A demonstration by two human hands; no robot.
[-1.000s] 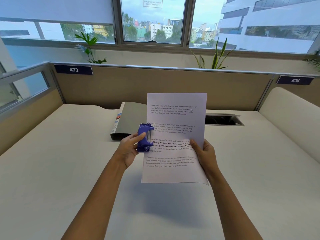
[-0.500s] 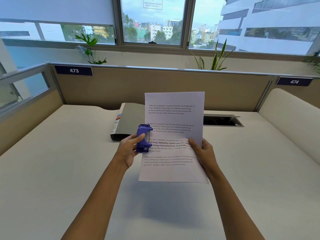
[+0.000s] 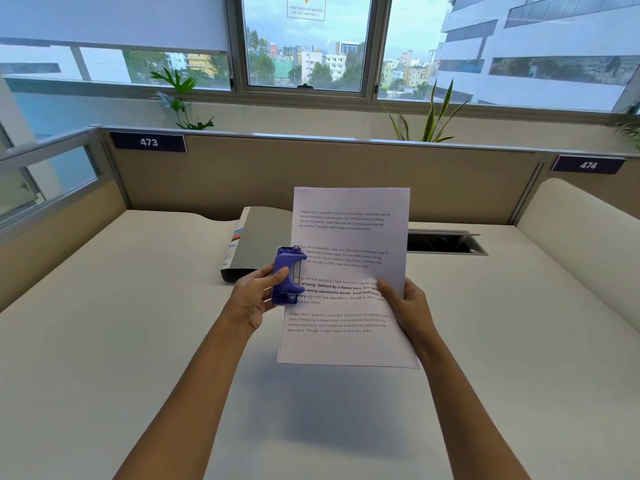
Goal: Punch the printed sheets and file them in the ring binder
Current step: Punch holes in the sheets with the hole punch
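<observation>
**Left grip** (image 3: 254, 296): fingers and thumb curled round a purple hole punch (image 3: 287, 275), thumb on its near face. The punch is held upright in the air. Its slot sits over the left edge of the printed sheets (image 3: 349, 341), about halfway up. It cannot be told whether the lever is pressed.

**Right grip** (image 3: 408, 306): clamped on the sheets' right edge, thumb on the printed face, fingers behind.

**Printed sheets:** held upright between the two grips, above the counter (image 3: 104, 341), four blocks of text facing the wearer. The number of sheets cannot be told.

**Ring binder** (image 3: 258, 244): grey, closed, lying flat on the counter just beyond the left grip, partly hidden behind the sheets. Its labelled spine faces left, and its contents are hidden.

**Cable hatch** (image 3: 446, 242): a recess in the counter beyond the right grip, lid raised. The inside is dark and its contents cannot be made out.

**Number plates**: 473 (image 3: 149, 142) and 474 (image 3: 587, 165), on the partition well beyond both grips.
</observation>
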